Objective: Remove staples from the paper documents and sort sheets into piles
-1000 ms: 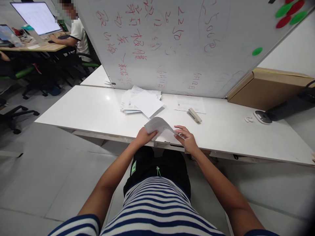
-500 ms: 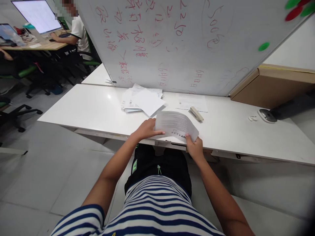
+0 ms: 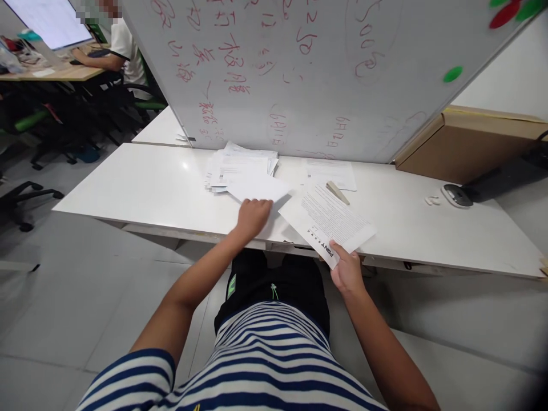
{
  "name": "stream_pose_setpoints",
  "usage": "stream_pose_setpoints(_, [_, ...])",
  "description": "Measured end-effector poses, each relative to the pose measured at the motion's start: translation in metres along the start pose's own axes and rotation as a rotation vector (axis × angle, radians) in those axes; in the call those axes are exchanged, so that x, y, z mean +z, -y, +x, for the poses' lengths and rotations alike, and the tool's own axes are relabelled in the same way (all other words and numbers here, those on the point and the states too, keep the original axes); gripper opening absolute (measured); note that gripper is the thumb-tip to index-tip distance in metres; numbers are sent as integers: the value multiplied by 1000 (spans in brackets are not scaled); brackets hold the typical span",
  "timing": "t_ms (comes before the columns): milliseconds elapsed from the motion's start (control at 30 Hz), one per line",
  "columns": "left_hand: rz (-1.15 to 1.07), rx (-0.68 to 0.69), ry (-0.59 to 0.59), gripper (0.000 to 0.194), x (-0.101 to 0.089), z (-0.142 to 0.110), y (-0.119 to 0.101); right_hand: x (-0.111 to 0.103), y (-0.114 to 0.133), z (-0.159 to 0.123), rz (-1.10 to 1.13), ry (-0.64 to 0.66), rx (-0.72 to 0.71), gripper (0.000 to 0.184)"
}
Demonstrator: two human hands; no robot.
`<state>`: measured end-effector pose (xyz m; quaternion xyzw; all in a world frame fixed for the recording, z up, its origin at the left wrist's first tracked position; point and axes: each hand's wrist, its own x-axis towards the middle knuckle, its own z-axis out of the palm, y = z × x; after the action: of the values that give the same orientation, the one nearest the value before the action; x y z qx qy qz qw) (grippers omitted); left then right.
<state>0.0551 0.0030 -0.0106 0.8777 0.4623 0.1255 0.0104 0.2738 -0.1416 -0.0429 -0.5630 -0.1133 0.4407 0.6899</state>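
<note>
My right hand (image 3: 347,271) pinches a printed sheet of paper (image 3: 331,222) by its near edge, thumb on top; the sheet lies tilted over the table front, with a bold heading near my thumb. My left hand (image 3: 254,218) is closed at the near edge of a blank white sheet (image 3: 261,187), its fingertips curled over the paper. That sheet rests partly over a loose paper stack (image 3: 244,162). Just behind the printed sheet is a beige stapler (image 3: 338,193), partly covered by it.
Another printed sheet (image 3: 338,173) lies flat on the white table (image 3: 128,188) near the whiteboard (image 3: 317,103). To the right are a computer mouse (image 3: 457,196), small white items (image 3: 432,201) and a cardboard box (image 3: 466,145). A person (image 3: 126,54) sits at a desk at back left.
My left hand let go of the printed sheet and closed on the blank sheet, which slid toward me. My right hand swung the printed sheet right, and it flattened out from its bend.
</note>
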Motion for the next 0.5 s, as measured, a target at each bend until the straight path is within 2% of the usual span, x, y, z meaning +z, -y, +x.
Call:
stream_pose_setpoints(133, [-93, 138, 101, 22, 10, -52, -67, -17, -8, -16, -23, 56, 184, 36])
stream_pose_setpoints(200, [-211, 110, 154, 29, 14, -70, -92, -26, -12, -22, -40, 50, 232, 34])
stream_pose_setpoints(267, [-406, 63, 169, 42, 11, -81, -107, -32, -15, -25, -37, 38, 253, 34])
stream_pose_setpoints(333, [-625, 2, 149, 44, 5, -88, -109, -35, -14, -25, -35, 21, 244, 35])
stream_pose_setpoints(400, [-752, -113, 99, 37, -3, -95, -98, -38, -11, -24, -44, -3, 217, 36])
stream_pose_setpoints(500, [-728, -444, -71, 50, -7, -104, -61, -41, -6, -19, -53, -25, 132, 41])
